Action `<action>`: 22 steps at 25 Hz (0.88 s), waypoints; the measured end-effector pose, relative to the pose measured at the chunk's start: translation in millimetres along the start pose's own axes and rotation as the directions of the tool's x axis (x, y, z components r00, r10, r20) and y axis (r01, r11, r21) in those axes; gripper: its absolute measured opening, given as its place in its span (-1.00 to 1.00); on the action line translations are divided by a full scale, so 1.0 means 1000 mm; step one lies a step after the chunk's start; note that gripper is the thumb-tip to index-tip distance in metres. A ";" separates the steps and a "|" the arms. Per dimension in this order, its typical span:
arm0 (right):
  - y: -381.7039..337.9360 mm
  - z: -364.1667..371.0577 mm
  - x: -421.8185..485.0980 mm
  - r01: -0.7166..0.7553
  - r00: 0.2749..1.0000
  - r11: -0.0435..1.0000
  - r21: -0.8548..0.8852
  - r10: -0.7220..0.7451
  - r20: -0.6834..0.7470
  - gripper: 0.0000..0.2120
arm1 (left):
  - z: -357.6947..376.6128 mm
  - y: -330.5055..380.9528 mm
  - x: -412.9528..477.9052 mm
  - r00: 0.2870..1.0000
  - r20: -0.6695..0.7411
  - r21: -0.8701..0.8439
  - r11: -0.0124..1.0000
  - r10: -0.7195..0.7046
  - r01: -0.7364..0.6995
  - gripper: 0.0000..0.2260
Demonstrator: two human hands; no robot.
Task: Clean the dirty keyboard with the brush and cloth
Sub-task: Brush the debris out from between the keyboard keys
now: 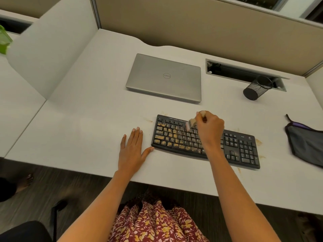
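Brushing stage, not wiping yet imo. The keyboard [178, 138] sits near the front edge of the desk [87, 128], a bit right of center and angled slightly. Its left half is covered in tan crumbs [164, 137], while the numpad side looks mostly clean, w/ some dust spilled onto the desk around it.

The right hand [209, 126] has its fingers curled tight around the brush [190, 124] handle, bristles pointing down and left onto the upper key rows around the middle. Holding it tilted like that prob makes sense bc the bristles can get into the gaps between keys instead of just skating over the tops.

The left hand [132, 147] holds nothing. It's flat on the desk, fingers straight, just left of the keyboard, w/ the thumb tip right up against the front left corner. Looks like touching, tbh hard to be 100% sure. My guess is it's there to stop the board sliding when the brush pushes that way.

The cloth [305, 144] is a dark bundle parked at the far right of the desk, well apart from the keyboard, so it doesn't catch crumbs before it's needed.

Behind are a closed laptop [164, 77] and a mesh pen cup [257, 88], both out of the mess zone.
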State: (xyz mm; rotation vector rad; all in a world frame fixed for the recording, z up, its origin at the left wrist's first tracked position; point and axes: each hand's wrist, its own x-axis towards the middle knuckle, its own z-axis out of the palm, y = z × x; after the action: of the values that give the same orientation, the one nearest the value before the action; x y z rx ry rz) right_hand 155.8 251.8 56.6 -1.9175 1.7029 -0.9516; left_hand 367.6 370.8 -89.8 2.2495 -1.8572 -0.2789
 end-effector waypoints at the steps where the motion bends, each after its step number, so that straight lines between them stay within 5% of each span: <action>1: 0.006 -0.005 0.004 -0.009 1.000 0.999 -0.042 0.008 -0.025 -0.75 | -0.001 -0.003 -0.001 1.000 -0.002 0.006 1.000 -0.009 0.009 -0.19; 5: 0.021 0.000 0.011 -0.016 1.000 0.983 -0.182 0.014 -0.015 -0.69 | 0.000 -0.006 -0.003 1.000 -0.005 0.028 0.999 -0.026 0.026 -0.20; 12: -0.019 0.044 -0.015 0.188 0.971 0.970 -0.156 -0.159 0.179 -0.71 | 0.001 -0.005 -0.002 0.999 0.011 0.048 0.998 -0.035 0.035 -0.24; 17: -0.026 0.037 -0.011 0.113 0.986 0.993 0.025 -0.116 0.123 -0.70 | 0.002 -0.006 -0.002 0.999 0.011 0.046 0.998 -0.033 0.033 -0.25; 22: -0.007 0.023 0.009 0.065 0.997 0.994 -0.091 -0.061 0.048 -0.70 | 0.003 -0.006 -0.001 0.999 0.008 0.040 0.999 -0.032 0.031 -0.23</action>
State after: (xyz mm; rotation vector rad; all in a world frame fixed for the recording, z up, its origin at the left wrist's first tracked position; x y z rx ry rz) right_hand 177.3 241.3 47.2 -2.0475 1.6968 -0.8594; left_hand 372.7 373.3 -94.1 2.3087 -1.8490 -0.2599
